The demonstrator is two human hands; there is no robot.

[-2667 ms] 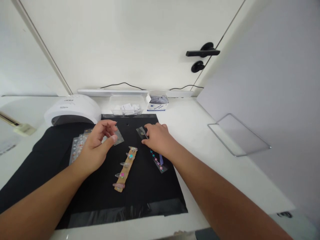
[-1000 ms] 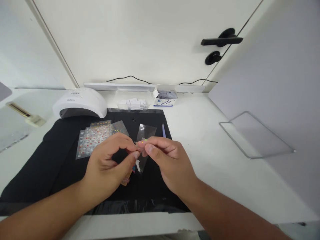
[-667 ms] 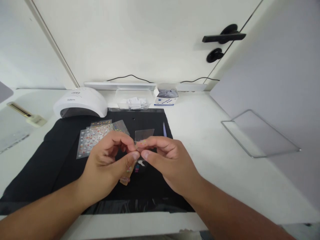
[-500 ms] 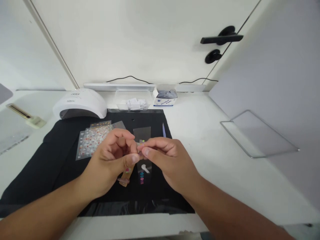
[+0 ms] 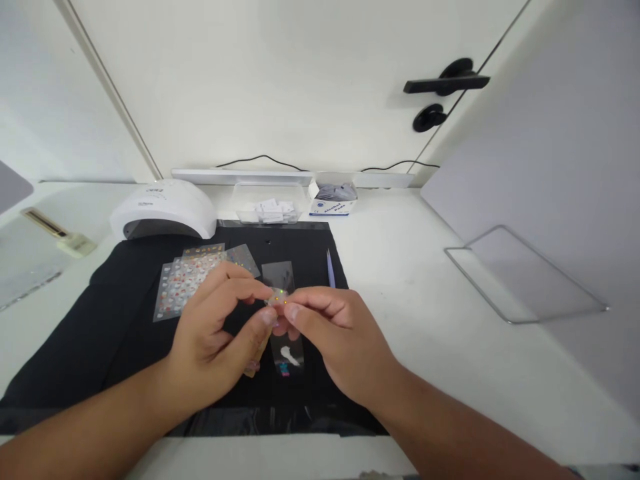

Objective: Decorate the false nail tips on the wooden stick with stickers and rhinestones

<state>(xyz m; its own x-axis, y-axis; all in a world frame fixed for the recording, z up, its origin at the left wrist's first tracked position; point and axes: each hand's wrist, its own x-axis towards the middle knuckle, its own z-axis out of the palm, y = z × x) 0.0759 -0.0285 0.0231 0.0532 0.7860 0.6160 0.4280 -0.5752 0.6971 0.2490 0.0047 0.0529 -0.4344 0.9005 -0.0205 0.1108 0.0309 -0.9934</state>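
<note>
A small clear piece with yellow-green dots (image 5: pixel 278 298) is held up between my hands; its exact kind is too small to tell. My right hand (image 5: pixel 333 327) pinches its right side between thumb and bent fingers. On the left side, the thumb and forefinger of my left hand (image 5: pixel 213 327) close on its edge. Beneath them a clear sheet (image 5: pixel 280 270) lies on the black mat (image 5: pixel 135 360), with a white smear (image 5: pixel 289 355) and small blue and pink decorations (image 5: pixel 284 369). An amber-coloured strip (image 5: pixel 251 369) is mostly hidden behind my left hand.
Sticker sheets (image 5: pixel 175 287) lie left on the mat, tweezers (image 5: pixel 331 269) to the right. Behind stand a white nail lamp (image 5: pixel 165 203), a clear tray of white packets (image 5: pixel 273 210) and an alcohol pad box (image 5: pixel 333 200). A wire frame (image 5: pixel 525 321) is at right.
The dotted clear piece now shows between my fingertips, where it was largely hidden before. My left fingers have straightened a little and moved slightly. The view has shifted slightly.
</note>
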